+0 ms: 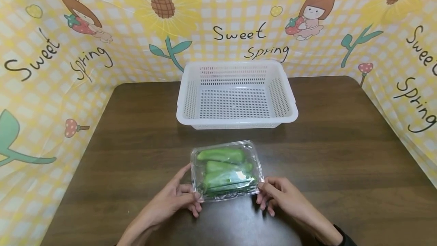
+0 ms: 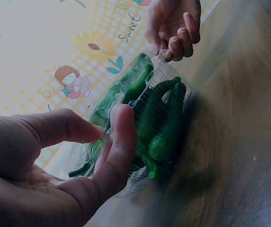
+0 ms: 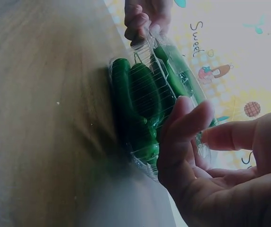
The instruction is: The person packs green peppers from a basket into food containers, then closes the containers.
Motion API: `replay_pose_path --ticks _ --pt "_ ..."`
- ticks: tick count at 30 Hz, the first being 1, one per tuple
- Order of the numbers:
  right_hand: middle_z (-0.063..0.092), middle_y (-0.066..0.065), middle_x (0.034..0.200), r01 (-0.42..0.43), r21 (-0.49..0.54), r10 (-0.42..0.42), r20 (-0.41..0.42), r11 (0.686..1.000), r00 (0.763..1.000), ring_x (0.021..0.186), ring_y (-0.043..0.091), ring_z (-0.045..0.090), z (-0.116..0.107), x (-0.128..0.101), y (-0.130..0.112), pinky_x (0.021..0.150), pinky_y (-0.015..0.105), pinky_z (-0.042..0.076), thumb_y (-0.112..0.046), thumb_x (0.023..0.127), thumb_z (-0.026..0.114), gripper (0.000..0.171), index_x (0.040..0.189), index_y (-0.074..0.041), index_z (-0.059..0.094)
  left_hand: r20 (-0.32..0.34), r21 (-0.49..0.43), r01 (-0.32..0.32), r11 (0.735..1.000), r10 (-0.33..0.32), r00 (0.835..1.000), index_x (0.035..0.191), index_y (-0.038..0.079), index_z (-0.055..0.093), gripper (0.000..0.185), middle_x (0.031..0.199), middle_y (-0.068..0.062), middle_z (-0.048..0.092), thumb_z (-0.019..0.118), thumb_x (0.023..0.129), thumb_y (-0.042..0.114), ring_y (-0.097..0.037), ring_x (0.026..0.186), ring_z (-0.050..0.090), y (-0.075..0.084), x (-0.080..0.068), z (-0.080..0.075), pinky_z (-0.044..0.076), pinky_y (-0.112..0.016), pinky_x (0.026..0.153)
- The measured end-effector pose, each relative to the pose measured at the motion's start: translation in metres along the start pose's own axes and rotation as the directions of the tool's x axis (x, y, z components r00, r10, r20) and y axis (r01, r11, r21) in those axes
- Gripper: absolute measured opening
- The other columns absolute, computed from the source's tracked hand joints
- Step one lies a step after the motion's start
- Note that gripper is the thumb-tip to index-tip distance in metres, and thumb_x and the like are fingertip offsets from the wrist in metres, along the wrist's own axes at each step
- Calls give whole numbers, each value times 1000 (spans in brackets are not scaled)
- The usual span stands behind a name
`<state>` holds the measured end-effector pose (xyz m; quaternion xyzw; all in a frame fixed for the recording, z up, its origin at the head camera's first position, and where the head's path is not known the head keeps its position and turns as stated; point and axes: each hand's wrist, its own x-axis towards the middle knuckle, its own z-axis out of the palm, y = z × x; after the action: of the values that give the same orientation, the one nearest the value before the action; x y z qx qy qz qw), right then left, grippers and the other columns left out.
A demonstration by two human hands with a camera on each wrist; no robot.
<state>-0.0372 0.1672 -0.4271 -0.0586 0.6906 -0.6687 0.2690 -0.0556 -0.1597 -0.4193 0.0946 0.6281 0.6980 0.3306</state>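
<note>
Head view: a clear plastic box [image 1: 227, 170] of green peppers [image 1: 222, 155] is seen on the brown desk [image 1: 341, 155], being gripped at its two near corners. At the left, the left hand [image 1: 177, 199] is closed on the near left corner, its thumb and fingers pinching the rim; in the left wrist view the same hand [image 2: 55, 165] is shown with thumb and forefinger curled onto the edge of the box [image 2: 145, 118]. In the middle, the box is lying flat on the desk, lid closed as far as can be told, with the peppers packed lengthwise inside. At the right, the right hand [image 1: 278, 194] is closed on the near right corner, and from the right wrist its fingers [image 3: 183, 137] are seen curled against the side of the box [image 3: 149, 109].

The step in hand is judged to be the taking hold of the box, before any lift. Behind the box, a white basket [image 1: 184, 98] is standing well apart from both hands. A firm, even grip from both sides would be called for next, since thin plastic may flex or pop open if squeezed unevenly. The box is thus held between the two hands, just ahead of the wrists.
</note>
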Motion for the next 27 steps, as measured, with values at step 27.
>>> replay_pose_path --ticks 27 --pt "64 5 79 68 25 -64 -158 997 985 65 13 65 1 -20 10 47 26 52 -20 103 53 39 97 18 53 44 3 8 1000 -8 999 158 10 -6 95 91 -14 66 63 94 2 -17 69 67 -1 17 6 60 -35 67"
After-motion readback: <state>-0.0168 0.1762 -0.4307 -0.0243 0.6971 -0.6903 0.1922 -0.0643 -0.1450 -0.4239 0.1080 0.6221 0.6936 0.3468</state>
